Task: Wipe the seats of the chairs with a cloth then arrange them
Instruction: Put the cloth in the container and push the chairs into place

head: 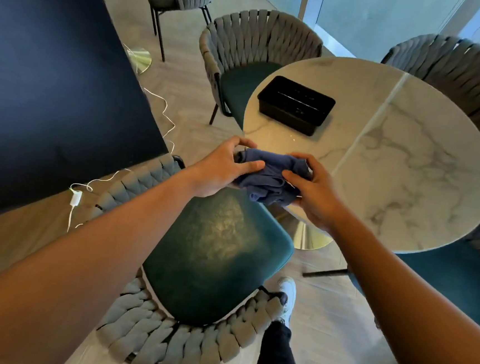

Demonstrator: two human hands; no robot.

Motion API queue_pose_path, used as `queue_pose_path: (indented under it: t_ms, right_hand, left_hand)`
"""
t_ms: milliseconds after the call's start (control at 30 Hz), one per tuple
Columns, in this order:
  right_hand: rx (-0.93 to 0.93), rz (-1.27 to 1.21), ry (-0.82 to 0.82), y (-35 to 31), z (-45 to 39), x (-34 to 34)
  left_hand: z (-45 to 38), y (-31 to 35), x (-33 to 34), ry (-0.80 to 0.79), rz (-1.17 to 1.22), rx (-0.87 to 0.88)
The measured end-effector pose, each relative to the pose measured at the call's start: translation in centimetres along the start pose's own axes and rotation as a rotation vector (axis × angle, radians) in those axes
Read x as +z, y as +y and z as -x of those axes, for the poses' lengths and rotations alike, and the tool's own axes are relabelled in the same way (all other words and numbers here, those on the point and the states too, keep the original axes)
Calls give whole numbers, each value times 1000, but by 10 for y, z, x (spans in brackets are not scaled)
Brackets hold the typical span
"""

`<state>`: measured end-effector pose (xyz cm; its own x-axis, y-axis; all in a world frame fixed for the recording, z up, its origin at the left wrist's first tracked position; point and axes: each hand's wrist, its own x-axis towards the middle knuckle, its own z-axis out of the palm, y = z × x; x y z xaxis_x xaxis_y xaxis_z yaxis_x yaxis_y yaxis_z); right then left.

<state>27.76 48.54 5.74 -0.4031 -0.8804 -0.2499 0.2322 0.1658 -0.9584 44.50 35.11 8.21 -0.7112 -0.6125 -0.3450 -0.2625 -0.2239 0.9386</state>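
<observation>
- Head view looks down on both bare forearms reaching out over the nearest chair [215,255], whose dark green seat sits just below the hands.
- A crumpled blue cloth [268,178] hangs between the two hands, above the front edge of that seat and beside the rim of the round marble table [408,167].
- The left hand [222,168] grips the cloth's left end, thumb over the top and fingers curled round it.
- The right hand [313,188] pinches the right end, fingers bent into the bunched fabric.
- A black tray [295,104] rests on the table, well apart from the cloth.
- A second chair [252,55] with a woven grey back is tucked partly under the table's far left side; a third chair [460,73] stands behind the table on the right.
- A dark table [53,78] fills the left, with a white cable [164,108] trailing on the floor beside it.
- A white shoe [287,293] shows beside the nearest chair.
</observation>
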Motion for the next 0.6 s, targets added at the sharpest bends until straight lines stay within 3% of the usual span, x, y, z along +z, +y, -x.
queue_pose_path:
  t_ms: [133,367,600]
  right_hand:
    - [52,-58,42,-11,-46,-28]
    - [212,-171,33,-35,-157,-92]
    - [-158,447,70,-61,-261,-132]
  left_hand:
    - [-55,11,4,-24,74,-24]
    - [-173,47,21,197,80,-70]
    - [-280,79,10,237,-226,129]
